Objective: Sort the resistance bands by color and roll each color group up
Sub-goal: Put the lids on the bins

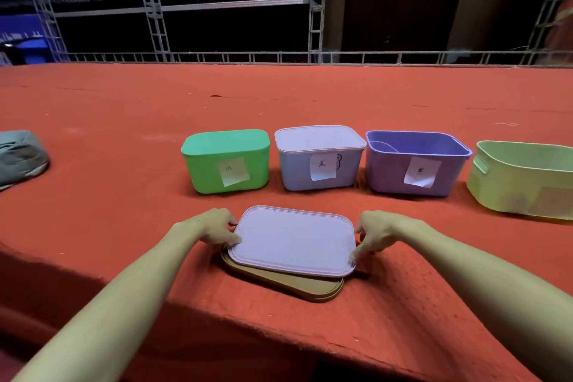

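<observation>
Directly ahead, at the near edge of the table [279,96], locate the lilac lid [293,240], lying nearly flat with its long axis running left to right, from one hand to the other. Note the left hand [217,226] gripping the left short edge, thumb on top, and the right hand [376,231] pinching the right short edge toward the near corner. Note also the tan lid [310,287] directly underneath, skewed against the lilac one and protruding on the near side. Beyond the lids, from left to right, identify the green bin [204,170], lidded; the pale blue bin [294,174], lidded; the purple bin [387,174], open; and the yellow-green bin [511,192], open and cut off at the right margin. Do not expect to see the resistance bands: none in plain view. Treat the thin curved outline inside the purple bin as unidentified, possibly a band. Assume, as a judgement only, bands stowed inside the bins and lid handling as the step in hand. For the coming move, reckon with equal reach on the lid, centred between both hands. Reckon the purple bin ahead and to the right, nearer the right hand, and the green bin ahead and to the left, nearer the left hand.
</observation>
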Available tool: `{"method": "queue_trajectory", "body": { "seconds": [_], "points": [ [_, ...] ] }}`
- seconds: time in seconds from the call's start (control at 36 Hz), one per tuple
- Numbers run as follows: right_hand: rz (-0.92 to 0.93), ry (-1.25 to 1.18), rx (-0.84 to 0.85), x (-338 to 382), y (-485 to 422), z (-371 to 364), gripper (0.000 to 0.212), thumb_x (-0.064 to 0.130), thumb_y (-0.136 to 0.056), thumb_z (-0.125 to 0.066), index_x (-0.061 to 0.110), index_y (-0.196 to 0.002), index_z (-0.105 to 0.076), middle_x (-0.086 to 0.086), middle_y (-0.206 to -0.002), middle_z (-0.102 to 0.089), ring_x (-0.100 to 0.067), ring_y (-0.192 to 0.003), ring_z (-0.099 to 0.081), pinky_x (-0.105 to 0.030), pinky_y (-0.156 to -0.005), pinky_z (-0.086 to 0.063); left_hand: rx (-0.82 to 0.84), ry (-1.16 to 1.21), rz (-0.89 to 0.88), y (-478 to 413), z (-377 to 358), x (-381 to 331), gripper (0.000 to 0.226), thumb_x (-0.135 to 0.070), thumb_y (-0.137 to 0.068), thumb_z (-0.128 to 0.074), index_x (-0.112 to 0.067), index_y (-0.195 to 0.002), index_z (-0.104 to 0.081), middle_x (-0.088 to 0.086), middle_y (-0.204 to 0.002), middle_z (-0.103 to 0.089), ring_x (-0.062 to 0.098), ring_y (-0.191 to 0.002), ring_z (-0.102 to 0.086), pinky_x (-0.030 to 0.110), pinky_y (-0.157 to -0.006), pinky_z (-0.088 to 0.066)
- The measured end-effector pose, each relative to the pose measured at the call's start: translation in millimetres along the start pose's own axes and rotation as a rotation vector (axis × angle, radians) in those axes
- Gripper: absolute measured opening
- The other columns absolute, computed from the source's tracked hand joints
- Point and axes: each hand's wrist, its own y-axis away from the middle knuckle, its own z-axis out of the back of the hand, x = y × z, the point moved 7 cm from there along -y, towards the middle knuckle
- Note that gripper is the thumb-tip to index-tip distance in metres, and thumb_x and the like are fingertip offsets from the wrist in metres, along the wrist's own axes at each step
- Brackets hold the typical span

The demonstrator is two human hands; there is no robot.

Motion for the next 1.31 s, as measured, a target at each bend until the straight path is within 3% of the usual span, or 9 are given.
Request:
{"method": "queue_trajectory", "body": {
  "seconds": [0.11,0.44,0.61,0.69,0.81,0.97,1.11,1.22,1.31],
  "points": [
    [0.003,-0.078,0.004,-5.2,-11.5,-12.3,0.056,0.061,-0.059,-0.074,0.007,-0.070,-0.065,0.001,-0.058,-0.053,-0.017,-0.053,-0.046,-0.026,-0.054,-0.038,-0.009,0.034,-0.017,-2.0,0.1,-1.3,0.022,-0.034,-0.069,-0.060,-0.015,-0.078,-0.066,0.003,-0.077,-0.069,0.020,-0.070,-0.057,0.034,-0.068,-0.048],
    [-0.061,-0.772,-0.254,-38.1,-13.7,-1.1,0.050,0.035,-0.066,-0.083,0.018,-0.048,-0.039,-0.007,-0.057,-0.036,-0.021,-0.060,-0.035,-0.033,-0.061,-0.032,-0.259,0.461,-0.026,-3.5,33.8,-25.1,0.037,-0.031,-0.084,-0.066,-0.016,-0.063,-0.040,0.000,-0.062,-0.023,0.017,-0.059,-0.020,0.031,-0.056,-0.014],
    [0.000,-1.003,-0.444,-60.4,5.8,35.0,0.038,0.032,-0.079,-0.076,-0.004,-0.082,-0.062,-0.013,-0.075,-0.051,-0.022,-0.069,-0.050,-0.035,-0.069,-0.048,-0.336,0.861,-0.093,-8.3,59.1,-55.1,0.033,-0.043,-0.090,-0.061,-0.012,-0.094,-0.068,0.001,-0.084,-0.056,0.013,-0.079,-0.053,0.028,-0.080,-0.044],
    [0.039,-1.108,-0.496,-69.9,20.2,51.3,0.047,0.038,-0.080,-0.074,-0.007,-0.089,-0.065,-0.012,-0.080,-0.057,-0.021,-0.074,-0.053,-0.040,-0.083,-0.053,-0.319,1.102,-0.114,-14.1,65.1,-73.6,0.044,-0.039,-0.095,-0.056,0.000,-0.116,-0.063,0.005,-0.111,-0.062,0.009,-0.096,-0.061,0.032,-0.095,-0.047],
    [0.116,-1.180,-0.547,-80.1,40.0,66.8,0.090,0.068,-0.062,-0.072,-0.015,-0.096,-0.061,-0.013,-0.083,-0.059,-0.019,-0.080,-0.053,-0.034,-0.085,-0.049,-0.342,1.301,-0.028,-16.3,71.6,-89.5,0.052,-0.065,-0.082,-0.059,-0.014,-0.092,-0.059,0.005,-0.092,-0.054,0.013,-0.076,-0.046,0.026,-0.074,-0.039],
    [0.159,-1.228,-0.583,-109.7,55.8,83.0,0.059,0.043,-0.086,-0.063,-0.013,-0.103,-0.065,-0.018,-0.102,-0.067,-0.015,-0.091,-0.064,-0.019,-0.079,-0.056,-0.342,1.494,-0.106,-23.2,75.4,-112.8,0.039,-0.038,-0.093,-0.060,-0.003,-0.111,-0.061,0.011,-0.105,-0.064,0.016,-0.100,-0.062,0.022,-0.087,-0.048],
    [0.121,-1.112,-0.626,-137.1,76.7,94.4,0.112,0.078,-0.054,-0.073,-0.023,-0.098,-0.051,-0.011,-0.080,-0.048,-0.019,-0.077,-0.043,-0.034,-0.081,-0.044,-0.172,1.448,-0.257,-21.2,80.9,-133.2,0.062,-0.038,-0.053,-0.093,-0.003,-0.096,-0.066,0.007,-0.104,-0.038,0.014,-0.079,-0.041,0.025,-0.069,-0.032],
    [0.145,-0.900,-0.603,-148.4,93.9,103.2,0.079,0.066,-0.071,-0.071,-0.011,-0.082,-0.057,-0.007,-0.071,-0.040,-0.023,-0.068,-0.032,-0.034,-0.069,-0.026,-0.155,1.300,-0.314,-20.5,86.0,-157.2,0.050,-0.010,-0.066,-0.080,0.003,-0.113,-0.067,0.009,-0.119,-0.066,0.012,-0.111,-0.061,0.022,-0.094,-0.047],
    [0.220,-0.845,-0.526,-147.5,107.2,110.1,0.015,0.032,-0.079,-0.076,0.018,-0.081,-0.075,0.014,-0.072,-0.064,-0.007,-0.063,-0.051,-0.024,-0.063,-0.042,-0.157,1.164,-0.348,-25.8,89.1,-174.7,0.049,0.007,-0.076,-0.070,0.003,-0.124,-0.060,0.002,-0.113,-0.069,0.000,-0.095,-0.065,0.011,-0.081,-0.050]
  ]
}}
